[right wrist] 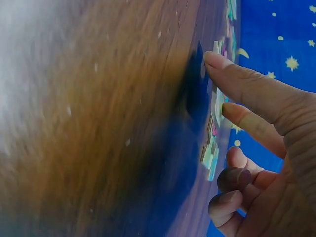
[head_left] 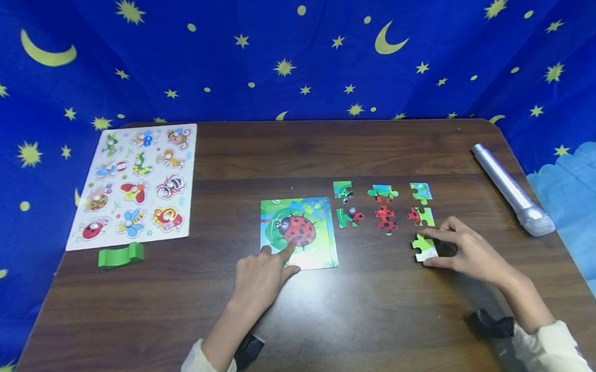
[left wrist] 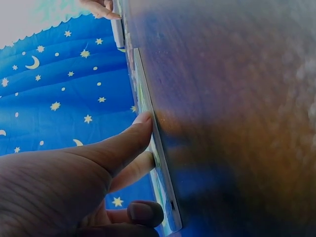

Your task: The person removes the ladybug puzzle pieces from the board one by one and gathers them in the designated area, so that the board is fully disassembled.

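Observation:
My left hand [head_left: 260, 276] rests at the lower left of a square ladybug picture board [head_left: 279, 207], the forefinger touching the picture and the thumb at its lower edge. Seen from the left wrist, the board [left wrist: 165, 197] is a thin slab flat on the table. With thumb and forefinger, my right hand [head_left: 473, 252] pinches a green and white jigsaw piece [head_left: 426, 247] by its top and bottom edges, at table level. Several other jigsaw pieces, among them a red spotted one [head_left: 385, 219], lie spaced in rows between the board and this hand.
A white insect peg puzzle board [head_left: 136, 184] lies at the far left, with a green wavy block [head_left: 121, 256] below it. Near the table's right edge lies a silver microphone [head_left: 513, 190]. Blue star-patterned cloth [head_left: 249, 52] hangs behind the wooden table [head_left: 307, 339].

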`<state>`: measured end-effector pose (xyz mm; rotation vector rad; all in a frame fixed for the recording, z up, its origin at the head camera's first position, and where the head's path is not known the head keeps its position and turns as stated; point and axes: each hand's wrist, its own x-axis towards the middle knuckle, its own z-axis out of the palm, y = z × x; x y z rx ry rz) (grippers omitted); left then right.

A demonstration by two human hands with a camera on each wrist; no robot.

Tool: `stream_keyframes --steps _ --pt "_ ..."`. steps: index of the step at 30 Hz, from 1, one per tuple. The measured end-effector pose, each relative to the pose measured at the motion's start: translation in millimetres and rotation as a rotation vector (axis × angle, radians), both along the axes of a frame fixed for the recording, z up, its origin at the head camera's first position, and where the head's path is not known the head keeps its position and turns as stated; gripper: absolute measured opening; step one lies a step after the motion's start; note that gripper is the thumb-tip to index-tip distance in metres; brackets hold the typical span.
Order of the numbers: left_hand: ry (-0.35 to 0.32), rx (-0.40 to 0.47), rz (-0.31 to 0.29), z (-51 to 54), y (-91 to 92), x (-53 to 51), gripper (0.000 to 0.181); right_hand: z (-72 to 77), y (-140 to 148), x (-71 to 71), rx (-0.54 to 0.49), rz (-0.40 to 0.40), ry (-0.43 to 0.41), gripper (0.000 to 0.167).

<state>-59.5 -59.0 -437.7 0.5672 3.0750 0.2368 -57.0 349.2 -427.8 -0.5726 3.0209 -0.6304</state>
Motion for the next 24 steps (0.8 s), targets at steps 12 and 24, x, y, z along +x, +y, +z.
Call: stream_keyframes --steps 12,24 --pt "-0.004 -0.006 -0.005 -0.4 -0.7 -0.3 0.051 -5.3 12 -6.6 0.004 -0.009 -0.053 0.06" --pt "-0.031 0.102 0.001 4.0 -1.5 -3.8 0.05 9.7 -34 -10.4 -0.055 0.069 0.047 0.061"
